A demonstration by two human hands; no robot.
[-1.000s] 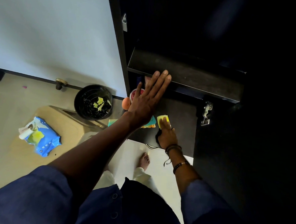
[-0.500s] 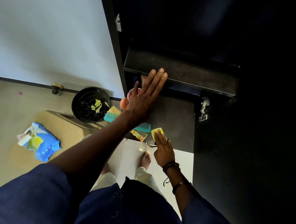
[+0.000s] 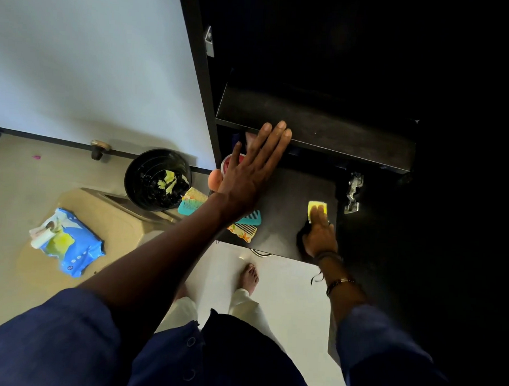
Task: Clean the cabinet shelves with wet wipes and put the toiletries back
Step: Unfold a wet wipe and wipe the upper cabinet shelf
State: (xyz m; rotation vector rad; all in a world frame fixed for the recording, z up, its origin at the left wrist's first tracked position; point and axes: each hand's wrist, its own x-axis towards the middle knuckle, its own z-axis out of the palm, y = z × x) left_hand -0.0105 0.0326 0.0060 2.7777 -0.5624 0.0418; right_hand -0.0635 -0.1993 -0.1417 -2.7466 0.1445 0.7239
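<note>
Right hand [image 3: 319, 234] and yellow wet wipe [image 3: 316, 208] shift right along the lower shelf [image 3: 288, 200], stopping beside the metal hinge [image 3: 353, 192].
Flat fingers press the soft wipe onto the matte dark board. Left hand [image 3: 253, 172], fingers straight, braces against the upper shelf [image 3: 324, 128] edge. The return stroke probably runs left, toward the toothed plastic combs [image 3: 247, 219].

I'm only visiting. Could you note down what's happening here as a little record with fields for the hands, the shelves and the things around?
Left hand: fingers straight, tips at the front edge of the upper shelf
Right hand: presses a yellow wipe flat on the lower shelf, near its right side
Combs: teal comb and patterned comb on the lower shelf's left, partly under the left arm
Bin: black, on the floor, yellow scraps inside
Wipes pack: blue, on a beige seat
</note>
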